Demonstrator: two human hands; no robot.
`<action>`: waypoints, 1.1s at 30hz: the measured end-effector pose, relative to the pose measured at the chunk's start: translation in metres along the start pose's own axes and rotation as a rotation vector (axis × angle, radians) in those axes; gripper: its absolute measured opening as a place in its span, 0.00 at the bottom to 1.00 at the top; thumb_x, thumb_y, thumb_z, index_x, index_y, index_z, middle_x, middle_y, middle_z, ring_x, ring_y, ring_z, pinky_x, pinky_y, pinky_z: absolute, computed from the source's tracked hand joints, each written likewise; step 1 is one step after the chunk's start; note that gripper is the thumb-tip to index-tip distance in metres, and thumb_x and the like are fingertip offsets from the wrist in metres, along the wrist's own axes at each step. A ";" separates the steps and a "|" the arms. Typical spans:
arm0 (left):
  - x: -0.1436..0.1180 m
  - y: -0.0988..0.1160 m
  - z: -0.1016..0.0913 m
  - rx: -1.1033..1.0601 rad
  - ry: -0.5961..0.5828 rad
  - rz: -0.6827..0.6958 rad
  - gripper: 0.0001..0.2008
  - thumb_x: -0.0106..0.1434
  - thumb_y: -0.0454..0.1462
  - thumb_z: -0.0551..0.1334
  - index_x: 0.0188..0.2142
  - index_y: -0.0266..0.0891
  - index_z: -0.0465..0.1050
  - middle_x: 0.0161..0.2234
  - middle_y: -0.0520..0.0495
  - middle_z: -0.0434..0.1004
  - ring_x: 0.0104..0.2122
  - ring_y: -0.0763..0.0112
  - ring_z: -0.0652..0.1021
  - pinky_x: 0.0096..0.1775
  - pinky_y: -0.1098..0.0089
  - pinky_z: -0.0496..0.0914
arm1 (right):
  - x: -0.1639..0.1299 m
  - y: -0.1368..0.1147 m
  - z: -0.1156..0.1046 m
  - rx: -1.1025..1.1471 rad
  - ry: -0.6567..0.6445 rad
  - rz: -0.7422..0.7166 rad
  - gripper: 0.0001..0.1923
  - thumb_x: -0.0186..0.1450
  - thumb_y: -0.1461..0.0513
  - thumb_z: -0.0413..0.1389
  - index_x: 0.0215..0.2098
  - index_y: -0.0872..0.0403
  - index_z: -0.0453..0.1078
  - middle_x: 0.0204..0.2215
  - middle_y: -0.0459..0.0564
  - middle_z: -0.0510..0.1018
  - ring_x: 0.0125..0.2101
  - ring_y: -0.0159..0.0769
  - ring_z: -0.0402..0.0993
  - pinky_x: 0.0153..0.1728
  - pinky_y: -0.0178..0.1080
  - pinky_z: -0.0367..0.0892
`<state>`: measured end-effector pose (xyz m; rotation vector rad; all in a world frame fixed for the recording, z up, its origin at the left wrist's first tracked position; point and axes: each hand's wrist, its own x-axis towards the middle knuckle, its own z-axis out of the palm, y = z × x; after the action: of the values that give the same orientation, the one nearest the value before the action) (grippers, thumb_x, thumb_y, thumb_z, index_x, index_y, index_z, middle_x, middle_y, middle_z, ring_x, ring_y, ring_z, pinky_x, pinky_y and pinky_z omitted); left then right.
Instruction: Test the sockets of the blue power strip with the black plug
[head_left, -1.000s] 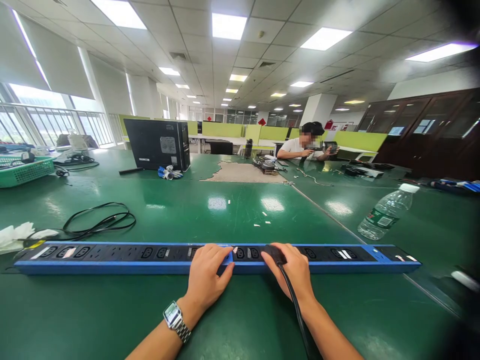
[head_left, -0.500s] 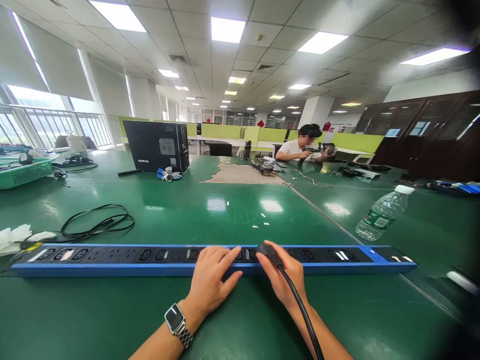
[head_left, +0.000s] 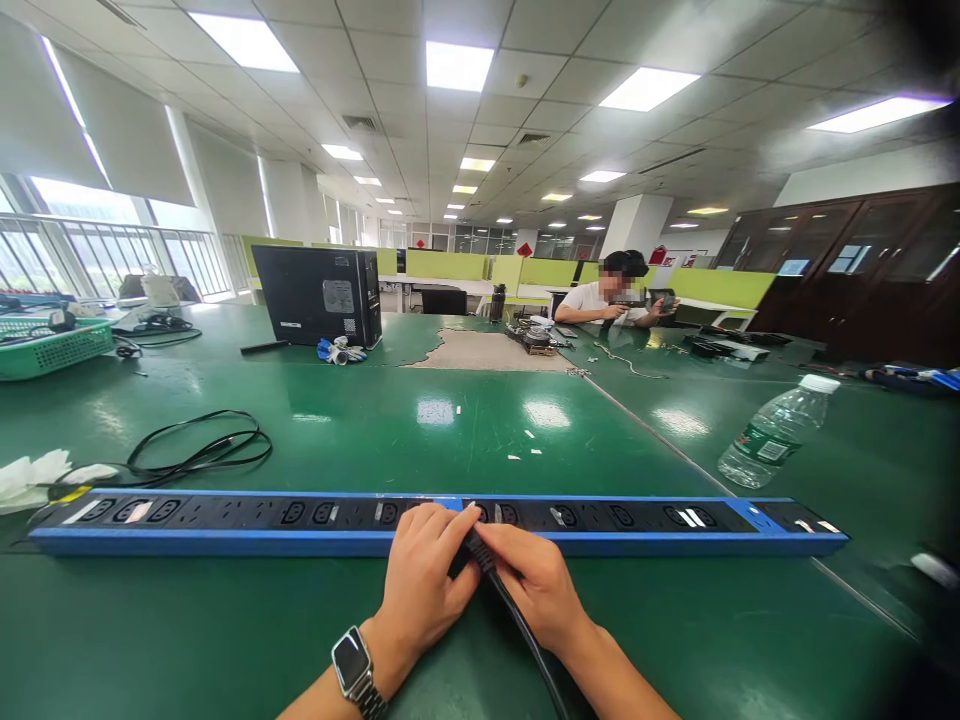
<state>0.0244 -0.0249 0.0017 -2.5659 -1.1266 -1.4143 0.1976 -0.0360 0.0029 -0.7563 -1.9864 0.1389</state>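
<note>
A long blue-framed power strip (head_left: 270, 540) with black sockets lies across the green table before me. My left hand (head_left: 427, 560), wearing a watch (head_left: 352, 662), is curled over the middle of the strip, its index finger and thumb either side of a black plug. That plug (head_left: 480, 550) is gripped by my right hand (head_left: 536, 585) at the strip's near side. Fingers hide the plug's front end, so I cannot tell whether it sits in a socket. Its thick black cable (head_left: 529, 635) runs down toward me.
A clear plastic bottle (head_left: 780, 430) stands tilted-looking at the right. Beyond the strip are a coiled black cable (head_left: 199, 445), a computer tower (head_left: 319, 295) and a green basket (head_left: 56, 350). Another person (head_left: 611, 295) sits across the table holding something.
My right hand has moved left and lowered the plug to my left hand. My left fingers have drawn closer together around it; the strip stays in place.
</note>
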 end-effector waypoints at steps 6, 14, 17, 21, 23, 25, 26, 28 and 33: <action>0.001 -0.030 -0.029 0.089 0.116 -0.141 0.17 0.66 0.39 0.58 0.54 0.44 0.69 0.41 0.45 0.79 0.42 0.61 0.75 0.45 0.60 0.68 | -0.003 0.013 -0.010 -0.138 0.210 0.142 0.13 0.67 0.64 0.52 0.42 0.51 0.78 0.34 0.52 0.83 0.35 0.37 0.80 0.37 0.39 0.77; -0.021 -0.089 -0.088 0.122 0.232 -0.571 0.28 0.61 0.55 0.58 0.53 0.42 0.68 0.41 0.45 0.79 0.40 0.59 0.79 0.43 0.60 0.73 | -0.005 0.030 -0.022 -0.255 0.332 0.273 0.10 0.67 0.61 0.52 0.37 0.51 0.77 0.31 0.50 0.81 0.32 0.38 0.75 0.34 0.41 0.72; -0.021 -0.090 -0.095 0.059 0.196 -0.608 0.26 0.60 0.57 0.59 0.48 0.42 0.71 0.40 0.46 0.80 0.39 0.60 0.80 0.44 0.61 0.74 | -0.006 0.031 -0.021 -0.256 0.321 0.279 0.09 0.66 0.61 0.53 0.36 0.51 0.76 0.32 0.50 0.81 0.33 0.38 0.75 0.36 0.41 0.72; -0.020 -0.090 -0.093 0.105 0.162 -0.493 0.24 0.59 0.57 0.59 0.45 0.42 0.75 0.41 0.44 0.80 0.41 0.59 0.79 0.46 0.58 0.74 | -0.008 0.033 -0.021 -0.255 0.314 0.306 0.09 0.67 0.60 0.53 0.36 0.51 0.76 0.32 0.50 0.80 0.34 0.38 0.75 0.36 0.41 0.72; -0.020 -0.092 -0.092 0.111 0.126 -0.425 0.23 0.60 0.56 0.59 0.43 0.43 0.76 0.40 0.44 0.80 0.41 0.59 0.79 0.46 0.59 0.74 | -0.008 0.035 -0.021 -0.252 0.314 0.323 0.09 0.67 0.60 0.53 0.35 0.51 0.76 0.32 0.50 0.80 0.34 0.39 0.75 0.37 0.41 0.71; -0.021 -0.094 -0.091 0.108 0.070 -0.388 0.22 0.60 0.55 0.59 0.43 0.42 0.76 0.39 0.43 0.80 0.40 0.60 0.79 0.44 0.60 0.75 | -0.008 0.035 -0.021 -0.248 0.314 0.334 0.09 0.67 0.60 0.53 0.35 0.51 0.76 0.32 0.50 0.80 0.34 0.38 0.75 0.37 0.41 0.71; -0.021 -0.094 -0.092 0.110 0.042 -0.382 0.22 0.61 0.55 0.59 0.43 0.42 0.76 0.39 0.43 0.80 0.39 0.60 0.79 0.43 0.61 0.75 | -0.008 0.035 -0.021 -0.246 0.316 0.337 0.09 0.67 0.60 0.53 0.35 0.51 0.76 0.32 0.50 0.80 0.34 0.38 0.75 0.37 0.41 0.71; -0.021 -0.094 -0.093 0.123 0.000 -0.379 0.21 0.61 0.54 0.59 0.43 0.42 0.76 0.38 0.44 0.80 0.37 0.61 0.79 0.41 0.62 0.75 | -0.008 0.035 -0.022 -0.242 0.313 0.344 0.09 0.67 0.60 0.53 0.34 0.51 0.76 0.31 0.49 0.80 0.34 0.38 0.75 0.37 0.41 0.71; -0.022 -0.094 -0.095 0.166 -0.047 -0.312 0.19 0.62 0.51 0.59 0.45 0.43 0.76 0.39 0.44 0.80 0.38 0.61 0.79 0.41 0.63 0.74 | -0.009 0.036 -0.022 -0.233 0.308 0.357 0.09 0.67 0.60 0.53 0.34 0.52 0.76 0.31 0.49 0.80 0.34 0.38 0.75 0.37 0.40 0.71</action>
<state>-0.1087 0.0010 0.0117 -2.3999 -1.6353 -1.2485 0.2346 -0.0174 -0.0070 -1.2057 -1.5782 -0.0021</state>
